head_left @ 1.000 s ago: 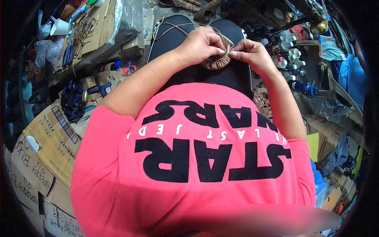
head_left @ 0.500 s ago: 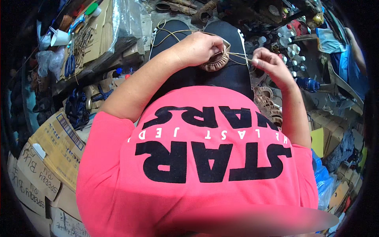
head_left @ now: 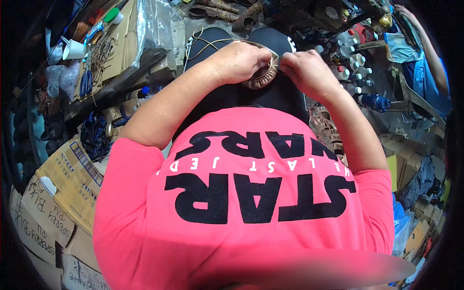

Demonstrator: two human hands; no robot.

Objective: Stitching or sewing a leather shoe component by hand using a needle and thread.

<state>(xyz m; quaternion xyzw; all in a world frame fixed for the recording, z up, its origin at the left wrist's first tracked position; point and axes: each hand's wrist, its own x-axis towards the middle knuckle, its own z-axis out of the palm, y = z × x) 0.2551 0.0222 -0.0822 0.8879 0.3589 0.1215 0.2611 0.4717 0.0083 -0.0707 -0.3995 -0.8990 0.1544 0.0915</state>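
Note:
Over my dark-covered lap, a brown leather shoe [head_left: 261,82] with a gathered, ridged seam round its toe is held up. My left hand [head_left: 241,60] is closed on its upper edge, fingers curled over the rim and partly inside. Close against the shoe's right side, my right hand [head_left: 305,70] is pinched shut, with short pale strands running from the seam to its fingertips. The fingertips themselves are partly hidden. A long tan cord [head_left: 205,41] loops across my left knee and runs behind my left hand.
Several brown shoes [head_left: 246,17] lie on the floor ahead. Bottles [head_left: 355,63] stand at right, near another person's arm [head_left: 427,43]. On the left are scissors [head_left: 86,83], a white cup [head_left: 73,49] and flat cardboard [head_left: 118,43]. More shoe pieces [head_left: 326,125] lie beside my right thigh.
My right hand has moved left, from holding the cord stretched out to close beside the shoe. My left hand keeps its hold. The other person's arm has risen at the far right.

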